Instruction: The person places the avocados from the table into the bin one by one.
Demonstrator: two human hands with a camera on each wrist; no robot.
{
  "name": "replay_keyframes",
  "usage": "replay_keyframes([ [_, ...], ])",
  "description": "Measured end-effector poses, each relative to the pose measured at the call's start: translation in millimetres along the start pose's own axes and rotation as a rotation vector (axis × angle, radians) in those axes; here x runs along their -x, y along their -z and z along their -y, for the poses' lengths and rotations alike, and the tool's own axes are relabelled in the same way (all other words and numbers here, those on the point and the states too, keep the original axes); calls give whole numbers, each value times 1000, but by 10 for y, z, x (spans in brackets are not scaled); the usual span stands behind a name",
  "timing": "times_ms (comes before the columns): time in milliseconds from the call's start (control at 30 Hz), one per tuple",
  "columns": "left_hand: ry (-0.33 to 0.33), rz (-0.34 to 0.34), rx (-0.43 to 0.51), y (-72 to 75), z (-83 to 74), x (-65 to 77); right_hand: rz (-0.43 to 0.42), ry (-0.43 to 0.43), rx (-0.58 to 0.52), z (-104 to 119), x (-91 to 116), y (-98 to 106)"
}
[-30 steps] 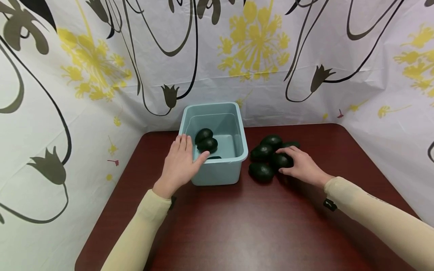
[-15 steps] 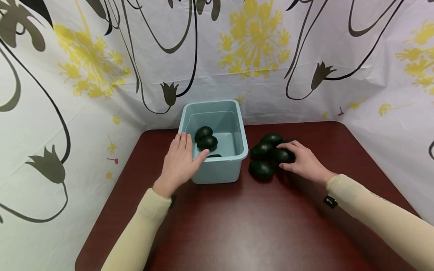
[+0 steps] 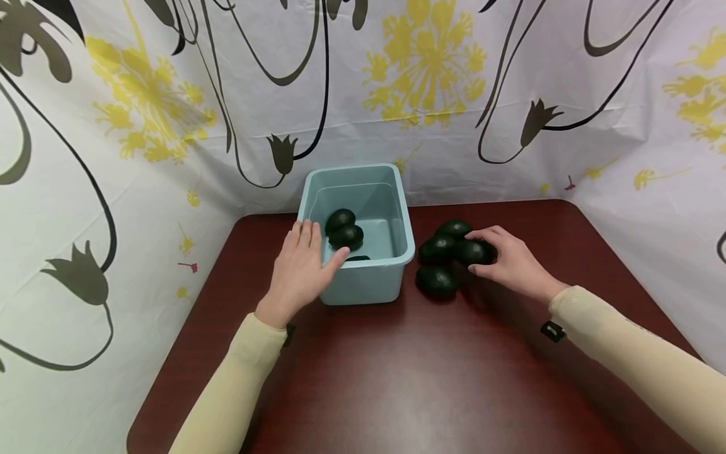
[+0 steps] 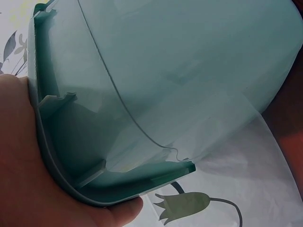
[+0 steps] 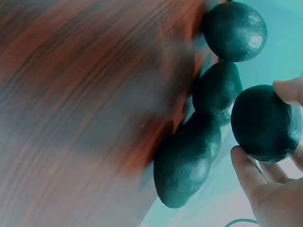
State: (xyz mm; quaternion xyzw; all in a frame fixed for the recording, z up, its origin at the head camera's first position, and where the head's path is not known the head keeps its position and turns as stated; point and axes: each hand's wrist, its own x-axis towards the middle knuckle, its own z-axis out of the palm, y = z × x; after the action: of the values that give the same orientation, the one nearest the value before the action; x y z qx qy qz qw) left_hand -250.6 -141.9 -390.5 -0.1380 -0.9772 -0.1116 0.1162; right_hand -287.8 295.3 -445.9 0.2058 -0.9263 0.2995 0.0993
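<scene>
With its thumb and fingertips my right hand [image 3: 513, 261] grips a dark green avocado [image 5: 265, 123]. In the right wrist view this avocado stands apart from the table, nearer the camera than the other avocados [image 5: 182, 168]. Several of those lie in a cluster on the table, left of and behind the right hand in the head view. My left hand [image 3: 297, 271] rests with straight fingers on the near left rim of a light blue plastic bin [image 3: 363, 284]. Inside the bin lie two avocados [image 3: 345, 237], and the edge of a third shows behind the front rim.
The bin stands at the back of a dark red-brown wooden table [image 3: 420, 378]. A white cloth [image 3: 351, 113] with yellow and grey flower prints hangs behind the table and along its sides.
My right hand has moved slightly back and to the right, with the avocado in its grip. The left hand keeps its place on the bin's rim. The head view has tilted slightly.
</scene>
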Motion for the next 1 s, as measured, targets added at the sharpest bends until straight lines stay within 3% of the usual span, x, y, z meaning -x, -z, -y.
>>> replay_keyframes([
  [433,-4,-16,-5,-6,0,7,-61,33,-26,122,-24,101],
  [767,-4,-20,-6,-11,8,8,-18,-12,-171,279,-48,174],
  [1000,-2,-20,-3,-23,6,5,-40,9,-219,349,-68,180],
])
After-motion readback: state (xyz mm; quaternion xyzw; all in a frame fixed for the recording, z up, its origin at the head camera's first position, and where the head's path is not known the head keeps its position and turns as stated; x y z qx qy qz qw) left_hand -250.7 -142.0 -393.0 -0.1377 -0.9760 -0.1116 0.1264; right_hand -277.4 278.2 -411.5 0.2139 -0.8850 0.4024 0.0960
